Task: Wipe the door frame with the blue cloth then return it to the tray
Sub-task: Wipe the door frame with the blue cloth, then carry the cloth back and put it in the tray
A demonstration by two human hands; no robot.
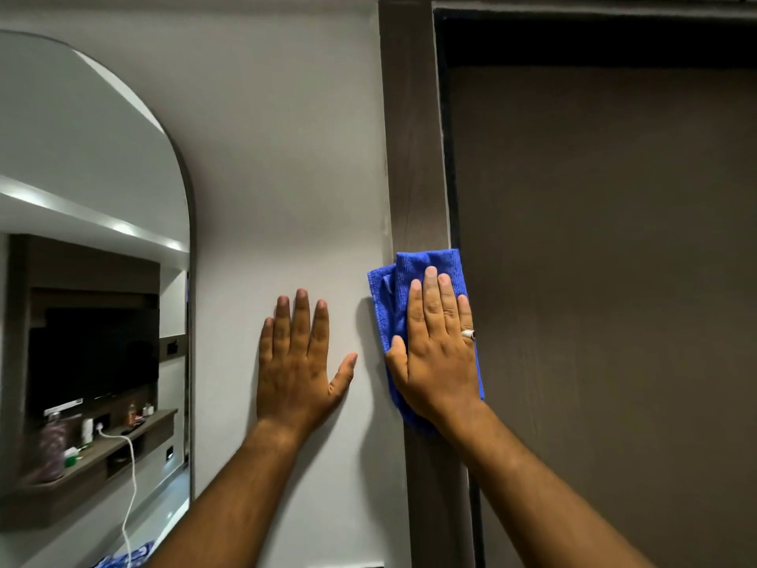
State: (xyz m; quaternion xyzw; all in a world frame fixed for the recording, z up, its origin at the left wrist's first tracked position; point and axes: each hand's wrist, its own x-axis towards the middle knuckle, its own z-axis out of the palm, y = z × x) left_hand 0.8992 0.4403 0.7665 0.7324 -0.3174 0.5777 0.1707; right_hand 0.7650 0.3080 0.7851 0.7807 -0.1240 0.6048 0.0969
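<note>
A dark brown door frame point(413, 137) runs upright through the middle of the view. The folded blue cloth point(387, 305) lies flat against it at mid height. My right hand point(436, 354) presses on the cloth with its fingers stretched out, a ring on one finger. My left hand point(299, 362) rests flat on the white wall just left of the frame, fingers apart, holding nothing. No tray is in view.
A brown door point(614, 280) fills the right side, shut in its frame. At the left, an arched mirror point(94, 256) on the white wall point(286, 157) reflects a shelf with bottles, a dark screen and a white cable.
</note>
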